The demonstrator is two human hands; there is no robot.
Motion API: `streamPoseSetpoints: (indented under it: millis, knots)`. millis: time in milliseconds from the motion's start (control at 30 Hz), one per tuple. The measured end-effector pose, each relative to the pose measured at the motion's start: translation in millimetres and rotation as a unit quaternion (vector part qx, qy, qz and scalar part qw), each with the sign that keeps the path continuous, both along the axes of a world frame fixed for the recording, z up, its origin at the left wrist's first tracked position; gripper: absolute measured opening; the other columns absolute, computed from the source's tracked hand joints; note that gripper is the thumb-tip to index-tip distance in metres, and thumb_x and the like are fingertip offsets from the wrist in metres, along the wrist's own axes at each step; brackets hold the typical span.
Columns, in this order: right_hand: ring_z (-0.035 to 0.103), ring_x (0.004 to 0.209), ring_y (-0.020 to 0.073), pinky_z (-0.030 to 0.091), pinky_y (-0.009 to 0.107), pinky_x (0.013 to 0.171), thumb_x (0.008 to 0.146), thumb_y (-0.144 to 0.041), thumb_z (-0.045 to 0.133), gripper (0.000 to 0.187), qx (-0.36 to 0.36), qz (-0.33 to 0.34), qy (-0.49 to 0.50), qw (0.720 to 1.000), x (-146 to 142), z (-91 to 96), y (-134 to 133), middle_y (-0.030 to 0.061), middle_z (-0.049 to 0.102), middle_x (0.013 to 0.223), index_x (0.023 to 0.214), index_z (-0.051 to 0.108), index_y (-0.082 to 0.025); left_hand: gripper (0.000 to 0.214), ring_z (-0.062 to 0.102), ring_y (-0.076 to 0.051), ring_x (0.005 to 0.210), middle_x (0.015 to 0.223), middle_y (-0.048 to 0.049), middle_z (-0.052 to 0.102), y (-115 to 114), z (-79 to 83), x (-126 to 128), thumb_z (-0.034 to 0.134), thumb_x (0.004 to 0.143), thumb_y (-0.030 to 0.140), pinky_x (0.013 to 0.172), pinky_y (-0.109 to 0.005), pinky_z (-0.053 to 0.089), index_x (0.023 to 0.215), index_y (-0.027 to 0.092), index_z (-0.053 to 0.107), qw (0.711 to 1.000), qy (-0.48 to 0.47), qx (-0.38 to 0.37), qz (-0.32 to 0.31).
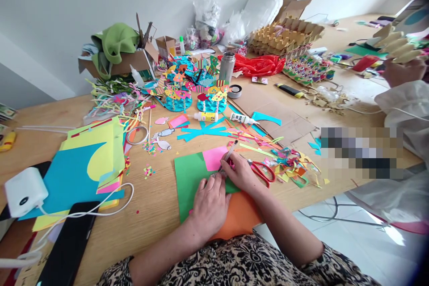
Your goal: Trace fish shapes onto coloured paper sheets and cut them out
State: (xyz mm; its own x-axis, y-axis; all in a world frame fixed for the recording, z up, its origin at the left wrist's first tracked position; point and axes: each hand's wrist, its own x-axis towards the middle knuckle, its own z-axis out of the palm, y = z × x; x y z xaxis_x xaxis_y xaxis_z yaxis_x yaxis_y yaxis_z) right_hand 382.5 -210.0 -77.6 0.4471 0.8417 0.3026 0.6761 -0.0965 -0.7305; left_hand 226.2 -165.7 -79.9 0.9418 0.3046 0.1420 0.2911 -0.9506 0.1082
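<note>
My left hand (209, 203) lies flat, fingers spread, on a green paper sheet (189, 178) at the table's front edge. My right hand (239, 172) pinches a pencil (228, 155), its tip touching the green sheet beside a pink paper piece (214, 156). An orange sheet (239, 216) sticks out from under the green one, below my wrists. Red-handled scissors (263, 172) lie just right of my right hand.
Paper scraps, glue bottles (206, 116), blue cut-outs (206, 132) and paper fish crafts (187, 85) fill the middle. Stacked coloured sheets (90, 156), a white device (25, 190) and a black phone (69, 248) lie left. Another person's sleeve (404, 98) is at right.
</note>
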Motion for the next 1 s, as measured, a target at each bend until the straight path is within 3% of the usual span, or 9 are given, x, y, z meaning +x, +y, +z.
streamPoseSetpoints:
  millis: [400,1000]
  knots:
    - [0.053,0.065,0.0167,0.042,0.028,0.061,0.089,-0.024,0.046,0.010,-0.009,-0.035,0.002,0.999,0.6,-1.7,-0.1,0.0014,0.056,0.069,0.080,0.050,-0.021,0.043,0.051,-0.025,0.108,0.131,-0.0129,0.057,1.1,3.2,1.3,0.048,0.094,0.032,0.090,-0.042,0.043,0.130,0.009,0.052,1.000,-0.004,0.003,0.002]
    - [0.056,0.065,0.0159,0.044,0.027,0.061,0.089,-0.027,0.048,0.012,-0.009,-0.063,0.017,0.998,2.8,-3.9,-6.0,0.0018,0.060,0.070,0.081,0.055,-0.020,0.044,0.050,-0.025,0.114,0.134,-0.0132,0.055,1.7,1.2,0.2,0.050,0.093,0.031,0.100,-0.043,0.038,0.130,0.007,0.051,1.000,-0.008,0.006,-0.009]
